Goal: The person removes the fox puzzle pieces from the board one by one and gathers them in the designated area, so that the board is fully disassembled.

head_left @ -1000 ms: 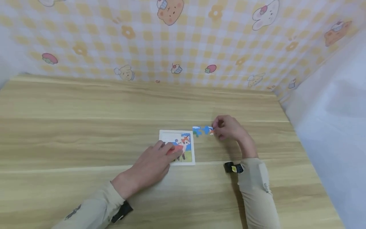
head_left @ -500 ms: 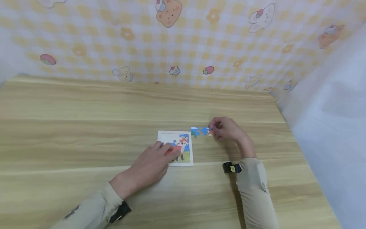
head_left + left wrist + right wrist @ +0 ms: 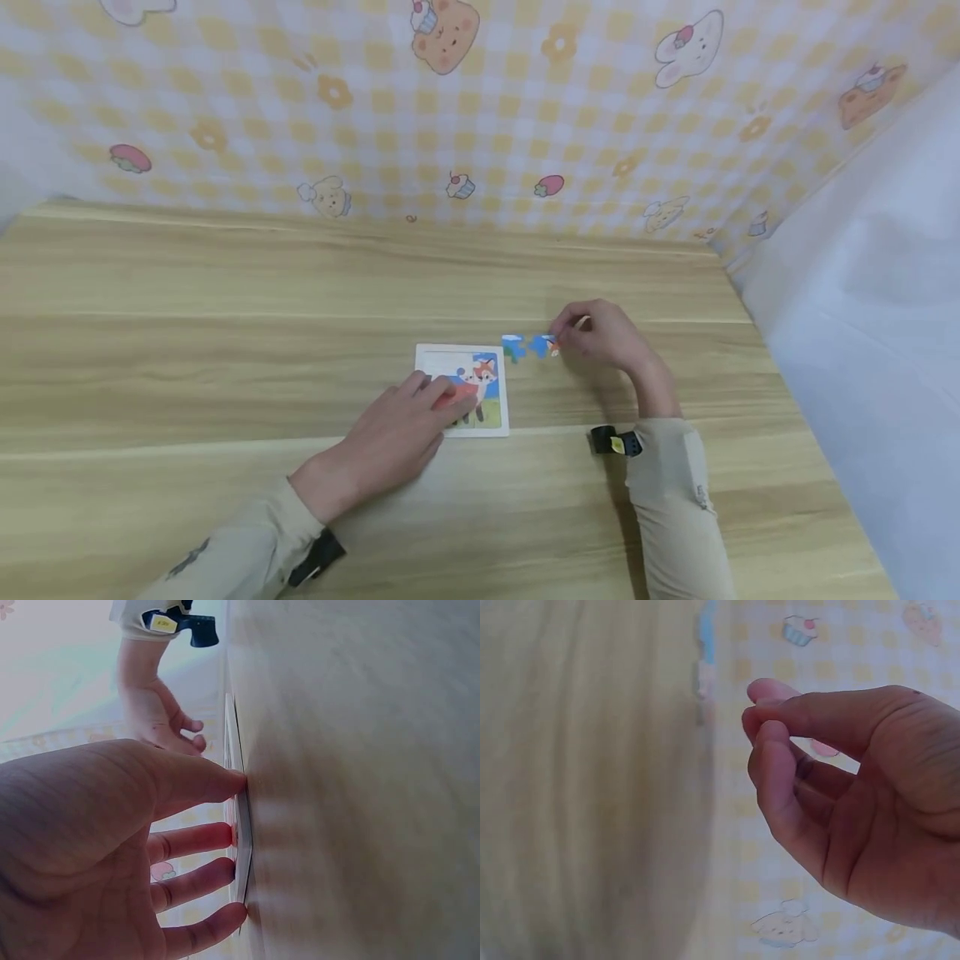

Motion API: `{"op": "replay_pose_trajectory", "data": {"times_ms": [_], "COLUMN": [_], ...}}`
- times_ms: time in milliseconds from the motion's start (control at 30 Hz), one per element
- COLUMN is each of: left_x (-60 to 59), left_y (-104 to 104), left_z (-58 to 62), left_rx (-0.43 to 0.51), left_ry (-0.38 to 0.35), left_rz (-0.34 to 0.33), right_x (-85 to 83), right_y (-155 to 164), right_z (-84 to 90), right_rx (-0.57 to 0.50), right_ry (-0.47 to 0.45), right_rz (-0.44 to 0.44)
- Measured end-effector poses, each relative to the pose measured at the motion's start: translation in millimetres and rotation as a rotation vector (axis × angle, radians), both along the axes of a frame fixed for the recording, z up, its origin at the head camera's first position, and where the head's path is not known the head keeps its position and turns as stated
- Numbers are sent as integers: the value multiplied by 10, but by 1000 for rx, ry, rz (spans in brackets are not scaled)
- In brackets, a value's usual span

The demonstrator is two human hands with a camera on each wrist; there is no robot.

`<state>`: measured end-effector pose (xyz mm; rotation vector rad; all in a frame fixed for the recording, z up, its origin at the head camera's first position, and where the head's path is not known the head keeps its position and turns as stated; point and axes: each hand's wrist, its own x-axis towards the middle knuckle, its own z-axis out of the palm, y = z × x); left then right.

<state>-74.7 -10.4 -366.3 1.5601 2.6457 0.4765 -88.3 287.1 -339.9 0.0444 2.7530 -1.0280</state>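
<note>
A white puzzle tray (image 3: 442, 360) with a partly built fox picture lies on the wooden table (image 3: 225, 333). My left hand (image 3: 442, 396) rests flat on its lower left part, straight fingers pressing a red piece (image 3: 459, 392); the left wrist view shows those fingers (image 3: 202, 838) against the tray's edge (image 3: 241, 825). Just right of the tray lie loose blue pieces (image 3: 514, 345), one with an orange bit (image 3: 552, 347). My right hand (image 3: 573, 329) hovers beside them with curled fingers. In the right wrist view its thumb and forefinger (image 3: 769, 724) meet on nothing, apart from the pieces (image 3: 705, 645).
A checked yellow backdrop with cartoon animals (image 3: 450, 100) stands behind the table. A white sheet (image 3: 862, 317) hangs along the right edge. Bare wood stretches to the left and front of the tray.
My right hand has drawn its fingers slightly up and back from the orange-tipped piece. The left hand stays pressed on the tray.
</note>
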Motion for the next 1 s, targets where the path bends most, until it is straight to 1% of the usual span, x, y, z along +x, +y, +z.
{"op": "replay_pose_trajectory", "data": {"times_ms": [100, 233, 333, 467, 567, 700, 867, 1000], "left_x": [-10, -22, -37, -54, -56, -40, -30, 0], "left_y": [13, 21, 21, 19, 18, 7, 3, -9], "left_z": [4, 17, 30, 44, 46, 41, 44, 39], "left_rx": [-7, -16, -13, -10, -9, -12, -7, -11], "left_ry": [-6, -10, -1, 12, 14, -5, -8, -7], "left_rz": [-2, 0, 4, 5, 6, 3, 7, -1], "right_x": [3, -14, -26, -33, -35, -25, -20, 21], "right_y": [-65, -155, -160, -125, -113, -122, -138, -163], "right_z": [81, 157, 169, 148, 113, 60, 41, 71], "right_rx": [17, 58, 118, 190, 174, 143, 148, 168], "right_ry": [-6, -14, -8, -31, -48, -55, -90, -72], "right_rz": [5, 33, 48, 58, 75, 88, 53, 26]}}
